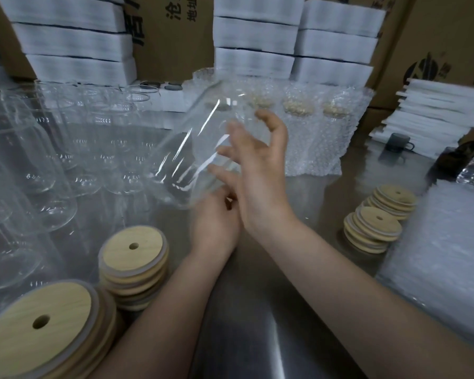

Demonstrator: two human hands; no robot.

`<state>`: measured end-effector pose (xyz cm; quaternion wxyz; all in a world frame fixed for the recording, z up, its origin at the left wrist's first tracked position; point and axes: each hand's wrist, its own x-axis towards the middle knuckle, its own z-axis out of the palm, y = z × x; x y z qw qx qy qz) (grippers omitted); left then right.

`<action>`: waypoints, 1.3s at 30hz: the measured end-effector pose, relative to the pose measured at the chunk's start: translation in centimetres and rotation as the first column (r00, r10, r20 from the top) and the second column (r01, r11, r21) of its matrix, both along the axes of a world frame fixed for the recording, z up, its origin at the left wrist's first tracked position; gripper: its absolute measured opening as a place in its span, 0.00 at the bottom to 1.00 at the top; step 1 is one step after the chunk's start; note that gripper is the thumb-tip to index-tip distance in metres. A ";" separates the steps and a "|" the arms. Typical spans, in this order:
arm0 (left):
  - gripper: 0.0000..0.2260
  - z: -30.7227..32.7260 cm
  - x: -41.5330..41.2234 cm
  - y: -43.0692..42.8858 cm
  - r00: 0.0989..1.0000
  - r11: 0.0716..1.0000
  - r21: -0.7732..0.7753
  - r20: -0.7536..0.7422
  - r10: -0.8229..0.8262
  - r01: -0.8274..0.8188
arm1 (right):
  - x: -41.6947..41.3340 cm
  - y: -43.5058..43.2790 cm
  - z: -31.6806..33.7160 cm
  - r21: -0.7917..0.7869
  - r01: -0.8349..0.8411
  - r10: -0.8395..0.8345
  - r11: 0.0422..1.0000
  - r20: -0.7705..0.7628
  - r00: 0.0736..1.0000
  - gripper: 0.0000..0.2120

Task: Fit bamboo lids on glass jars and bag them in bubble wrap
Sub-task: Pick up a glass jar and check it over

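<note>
A clear glass jar (192, 149) hangs tilted above the table's middle, its open mouth toward the back, with no lid on it. My left hand (215, 217) grips its base from below. My right hand (257, 165) rests against the jar's right side with fingers spread. Bamboo lids with a small hole lie in stacks: a near-left stack (41, 329), another stack (133, 266) beside it, and two lid stacks at the right (375, 225). Behind the jar stand jars wrapped in bubble wrap (307, 132), lids fitted.
Several bare glass jars (39, 160) crowd the left of the steel table (257, 310). A pile of flat bubble bags (443, 255) lies at the right. White foam trays (74, 42) and cardboard boxes (435, 36) line the back. A dark mug (398, 142) sits far right.
</note>
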<state>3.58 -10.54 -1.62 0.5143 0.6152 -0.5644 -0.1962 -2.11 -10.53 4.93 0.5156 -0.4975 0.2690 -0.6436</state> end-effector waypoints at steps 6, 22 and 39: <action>0.07 0.4 0.6 -0.6 0.995 0.997 0.028 -0.070 0.072 -0.070 | -4.4 -0.9 -1.8 0.347 -0.149 0.018 0.926 0.354 0.935 0.18; 0.04 1.8 0.2 0.2 0.831 0.992 -0.038 -0.542 -0.123 0.122 | -6.2 -2.6 -3.5 0.427 -0.085 0.009 0.900 0.177 0.984 0.16; 0.40 1.8 -1.6 1.4 0.794 0.948 -0.149 -0.519 -0.316 0.280 | -4.9 -2.1 -4.2 0.152 -0.021 0.038 0.988 -0.104 0.994 0.35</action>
